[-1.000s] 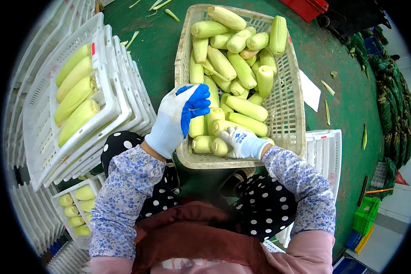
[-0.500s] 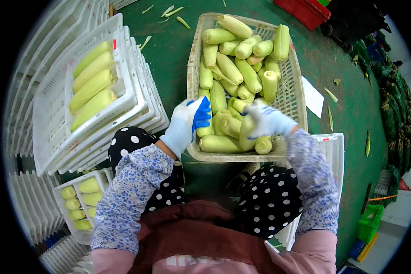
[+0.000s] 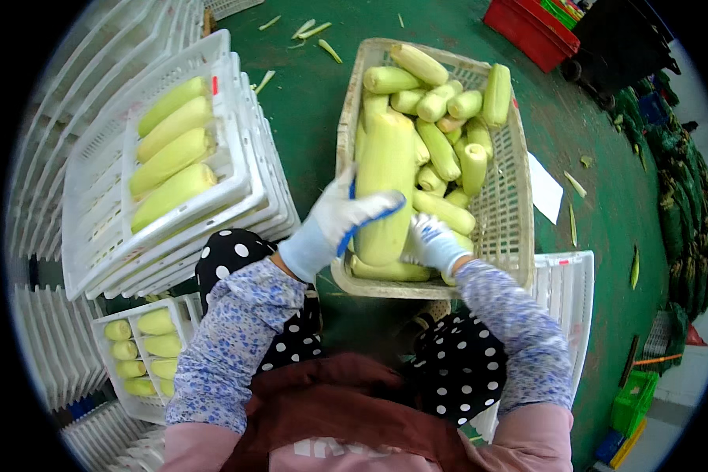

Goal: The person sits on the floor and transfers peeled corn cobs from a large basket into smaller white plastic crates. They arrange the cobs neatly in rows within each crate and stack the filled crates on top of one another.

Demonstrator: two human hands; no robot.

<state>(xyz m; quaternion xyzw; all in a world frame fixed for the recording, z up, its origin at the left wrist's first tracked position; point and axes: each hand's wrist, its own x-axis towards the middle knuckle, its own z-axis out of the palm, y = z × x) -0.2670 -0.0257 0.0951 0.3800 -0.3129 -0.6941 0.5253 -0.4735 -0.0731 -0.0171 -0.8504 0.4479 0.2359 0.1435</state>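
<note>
A large pale green ear of corn (image 3: 387, 161), trimmed and still in its inner husk, stands lengthwise over the left part of a white slatted crate (image 3: 515, 228). My left hand (image 3: 350, 212), in a white glove with blue-coated fingers, wraps it from the left, thumb across the front. Against its lower right side is my right hand (image 3: 439, 242), gloved too, with curled fingers partly hidden by the ear. Several more corn ears (image 3: 436, 149) lie heaped in the crate beneath and beyond both hands.
At left, a stack of white trays (image 3: 236, 169) bears several corn ears on top. Below it sits a smaller tray of corn (image 3: 159, 346). A white tray (image 3: 566, 291) lies right of the crate. Husk scraps (image 3: 574, 185) and white paper (image 3: 544, 187) litter the green floor; a red bin (image 3: 531, 33) stands beyond.
A corn ear has come up out of the crate into my left hand, which was empty. My right hand has moved down and left to its lower end. The view has shifted slightly.
</note>
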